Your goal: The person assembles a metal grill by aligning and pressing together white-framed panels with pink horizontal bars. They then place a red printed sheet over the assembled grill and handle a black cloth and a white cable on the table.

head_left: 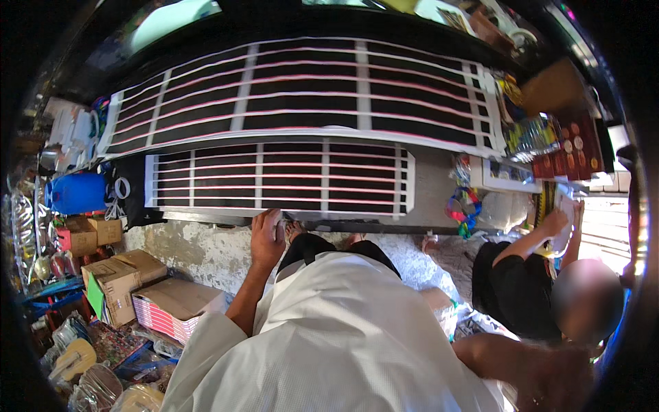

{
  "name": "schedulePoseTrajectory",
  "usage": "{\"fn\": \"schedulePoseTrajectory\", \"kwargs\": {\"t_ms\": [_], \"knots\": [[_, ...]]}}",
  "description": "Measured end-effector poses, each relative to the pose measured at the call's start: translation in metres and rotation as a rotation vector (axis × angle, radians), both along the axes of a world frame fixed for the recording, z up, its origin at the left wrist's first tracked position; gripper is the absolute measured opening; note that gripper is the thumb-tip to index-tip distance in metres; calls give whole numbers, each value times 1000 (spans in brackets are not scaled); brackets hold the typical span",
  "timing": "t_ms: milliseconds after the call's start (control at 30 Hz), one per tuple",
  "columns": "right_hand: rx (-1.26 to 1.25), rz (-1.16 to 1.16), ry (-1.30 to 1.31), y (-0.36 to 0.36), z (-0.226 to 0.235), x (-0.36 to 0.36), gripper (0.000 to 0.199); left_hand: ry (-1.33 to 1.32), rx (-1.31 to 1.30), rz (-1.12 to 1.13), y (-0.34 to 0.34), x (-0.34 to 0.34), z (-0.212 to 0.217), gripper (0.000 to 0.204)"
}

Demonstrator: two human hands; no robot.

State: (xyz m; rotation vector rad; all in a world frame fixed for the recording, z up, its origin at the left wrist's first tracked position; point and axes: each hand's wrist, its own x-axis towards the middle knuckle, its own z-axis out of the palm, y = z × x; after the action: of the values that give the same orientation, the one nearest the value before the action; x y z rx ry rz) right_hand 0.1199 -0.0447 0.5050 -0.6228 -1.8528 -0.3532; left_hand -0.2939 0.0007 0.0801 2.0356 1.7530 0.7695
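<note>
Panels [293,180] are laid flat beyond the half-curled left hand [266,235], its hold unclear, the right hand unseen, remaining work not shown.

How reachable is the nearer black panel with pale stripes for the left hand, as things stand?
Likely yes. The left hand is right by the front edge of the nearer black panel, and nothing visible stands between them; whether they touch is hard to tell.

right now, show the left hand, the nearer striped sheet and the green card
left hand [265,237], head view, its middle
nearer striped sheet [292,178], head view, its middle
green card [94,296], head view, its face
</note>
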Motion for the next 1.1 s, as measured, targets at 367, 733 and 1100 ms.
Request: {"fn": "schedulePoseTrajectory", "kwargs": {"t_ms": [367, 733, 1100], "knots": [[-1418, -586, 292, 34, -470, 63, 22, 106, -4, -100, 23, 122, -28, 28], [-1432, -625, 235, 51, -500, 50, 22, 166, 14, -27, 13, 127, -52, 28], [-1477, -677, 255, 59, -492, 40, 19, 263, -15, 8, 3, 126, -49, 36]]}}
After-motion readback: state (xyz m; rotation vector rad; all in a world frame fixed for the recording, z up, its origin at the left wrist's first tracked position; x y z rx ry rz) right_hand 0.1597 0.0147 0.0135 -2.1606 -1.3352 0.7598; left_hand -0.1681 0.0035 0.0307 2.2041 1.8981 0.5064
